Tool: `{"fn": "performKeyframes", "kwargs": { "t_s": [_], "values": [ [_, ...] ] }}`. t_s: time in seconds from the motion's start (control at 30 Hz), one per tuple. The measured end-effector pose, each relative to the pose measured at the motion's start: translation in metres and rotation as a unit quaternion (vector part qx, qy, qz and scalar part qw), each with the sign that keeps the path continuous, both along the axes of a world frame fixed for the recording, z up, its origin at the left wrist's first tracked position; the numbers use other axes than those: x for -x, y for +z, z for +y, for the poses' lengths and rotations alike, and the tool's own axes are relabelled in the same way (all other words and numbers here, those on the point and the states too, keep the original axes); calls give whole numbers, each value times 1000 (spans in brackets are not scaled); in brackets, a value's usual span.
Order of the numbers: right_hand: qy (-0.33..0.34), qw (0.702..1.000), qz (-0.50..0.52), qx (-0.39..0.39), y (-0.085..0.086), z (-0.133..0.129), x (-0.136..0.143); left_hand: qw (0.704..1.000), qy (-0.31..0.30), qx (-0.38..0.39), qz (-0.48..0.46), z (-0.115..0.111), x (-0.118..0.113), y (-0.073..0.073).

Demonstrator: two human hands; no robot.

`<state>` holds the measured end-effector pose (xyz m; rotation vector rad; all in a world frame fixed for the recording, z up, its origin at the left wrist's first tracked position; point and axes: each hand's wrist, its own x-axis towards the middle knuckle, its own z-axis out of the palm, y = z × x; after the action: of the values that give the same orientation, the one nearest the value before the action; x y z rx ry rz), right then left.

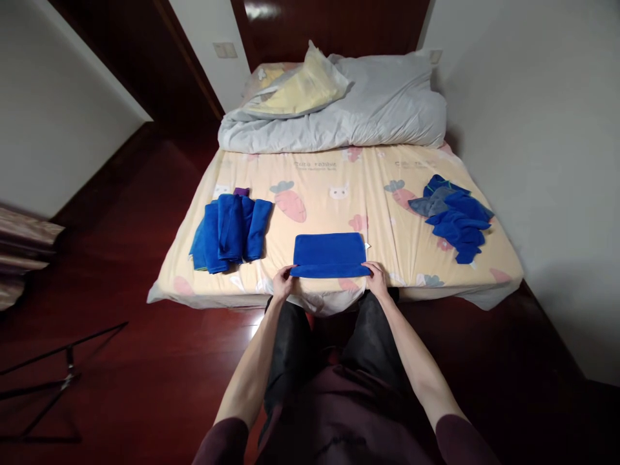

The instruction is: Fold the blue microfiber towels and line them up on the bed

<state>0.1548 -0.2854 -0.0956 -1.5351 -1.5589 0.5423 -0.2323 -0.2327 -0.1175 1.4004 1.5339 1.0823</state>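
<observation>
A blue cloth [329,249] lies flat near the front edge of the bed, its near edge folded over in a narrow strip. My left hand [283,282] pinches the left end of that strip, and my right hand [376,279] pinches the right end. A small white tag sticks out at the cloth's right side. To the left is a pile of rolled or folded blue cloths [230,232] with a bit of purple behind. Crumpled blue and grey cloths [458,216] lie in a heap on the right.
The bed [310,181] has a patterned yellow sheet. At its far end are a grey quilt [387,103] and a pale yellow bundle [303,87]. A black metal stand [68,374] is on the floor at the left, below a striped curtain [24,252].
</observation>
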Motion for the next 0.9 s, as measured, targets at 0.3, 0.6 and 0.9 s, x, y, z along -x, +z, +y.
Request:
{"fn": "performKeyframes", "kwargs": {
  "t_s": [0.3,0.6,0.9],
  "values": [
    [-13,999,26,36,-4,3,-2,999,-21,3,-29,0,-1,4],
    [-18,999,2,33,-8,7,-6,999,-27,-9,-39,-2,0,6],
    [-35,997,39,49,-15,9,-8,999,-24,-2,-41,1,3,-5]
  ]
}}
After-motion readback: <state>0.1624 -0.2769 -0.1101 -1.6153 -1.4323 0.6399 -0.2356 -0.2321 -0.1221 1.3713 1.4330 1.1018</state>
